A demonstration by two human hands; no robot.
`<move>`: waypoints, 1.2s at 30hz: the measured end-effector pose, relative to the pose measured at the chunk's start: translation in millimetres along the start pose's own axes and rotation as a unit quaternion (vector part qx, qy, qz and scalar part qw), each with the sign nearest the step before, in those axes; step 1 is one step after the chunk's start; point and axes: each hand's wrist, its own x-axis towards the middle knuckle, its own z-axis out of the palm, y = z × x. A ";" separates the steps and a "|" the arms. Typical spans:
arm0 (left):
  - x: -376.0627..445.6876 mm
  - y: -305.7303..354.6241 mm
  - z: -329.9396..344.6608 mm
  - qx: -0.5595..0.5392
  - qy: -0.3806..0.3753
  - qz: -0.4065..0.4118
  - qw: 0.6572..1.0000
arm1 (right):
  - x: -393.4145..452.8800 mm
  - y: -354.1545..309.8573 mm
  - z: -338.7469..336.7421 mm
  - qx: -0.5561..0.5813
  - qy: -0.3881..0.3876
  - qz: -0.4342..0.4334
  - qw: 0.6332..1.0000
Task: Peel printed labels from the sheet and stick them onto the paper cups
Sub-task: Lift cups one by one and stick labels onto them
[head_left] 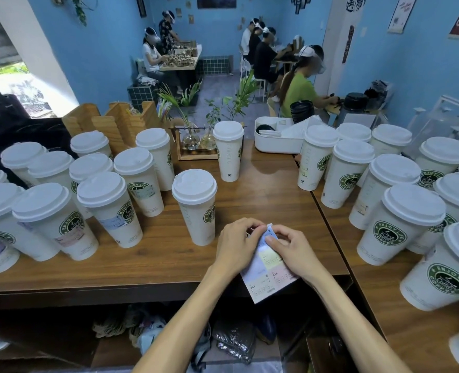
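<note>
We see both hands working together over the near edge of the wooden desk (pixel 263 189). The left hand (pixel 237 244) has its fingers curled round the upper left of the label sheet (pixel 267 273), and its fingertips meet the sheet's top edge. The right hand (pixel 290 250) grips the sheet from the right side, its thumb and forefinger pinching at a pale blue label (pixel 269 234) at the top of the sheet; whether that label is already lifting off the backing we cannot tell. The sheet hangs tilted between the hands, its lower part reaching past the desk edge, with rows of printed labels in pale yellow, pink and white tints. Just beyond the hands stands a lidded paper cup (pixel 196 208) with a green round logo, upright and apart from the fingers. To the left we see a cluster of lidded cups (pixel 110 208), several of them bearing coloured labels on their sides. To the right a second cluster of cups (pixel 400 219) crowds an adjoining desk surface, logos facing us. One tall cup (pixel 228 153) stands alone farther back, beside a small wooden rack with glass vases (pixel 196 142) and a white tray (pixel 276 142). People sit at tables in the blue-walled room behind.
</note>
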 end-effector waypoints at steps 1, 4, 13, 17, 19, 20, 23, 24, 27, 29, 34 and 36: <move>0.7 -0.5 0.1 -0.002 0.001 -0.001 1.000 | -0.3 0.5 0.1 -0.001 0.001 0.000 1.000; 2.6 -0.4 -0.2 -0.005 0.000 0.005 1.000 | 0.5 1.8 -1.1 0.001 0.000 -0.002 1.000; 6.1 1.3 -0.4 -0.018 0.008 0.005 1.000 | 0.4 -1.9 -2.8 -0.023 -0.011 -0.002 1.000; 8.2 2.7 0.5 -0.003 0.007 0.020 1.000 | -0.4 -5.9 -2.7 -0.055 -0.022 -0.006 0.998; 9.6 2.3 1.3 -0.004 0.014 0.017 1.000 | 0.1 -6.5 -4.0 -0.054 -0.023 -0.009 0.998; 10.3 2.6 1.2 0.001 0.016 0.018 1.000 | -0.5 -6.5 -4.8 -0.051 -0.028 -0.010 0.998; 11.3 3.5 0.3 0.018 0.003 0.034 0.999 | 0.2 -4.1 -5.5 -0.062 -0.016 -0.005 0.998; 11.7 3.9 -0.4 0.024 -0.004 0.040 0.999 | 0.7 -3.0 -5.7 -0.067 -0.010 -0.003 0.998; 12.5 3.5 -0.3 0.048 -0.017 0.059 0.997 | 2.2 -3.3 -6.3 -0.063 -0.007 0.011 0.998; 12.3 3.3 0.0 0.040 -0.011 0.052 0.998 | 2.0 -5.4 -6.7 -0.056 -0.018 0.013 0.998; 13.6 4.3 0.4 0.004 -0.008 0.026 1.000 | 1.8 -5.2 -8.5 -0.057 -0.019 0.027 0.998; 12.3 4.7 0.1 -0.010 -0.018 0.025 0.999 | 1.4 -4.5 -9.1 -0.058 -0.016 0.032 0.998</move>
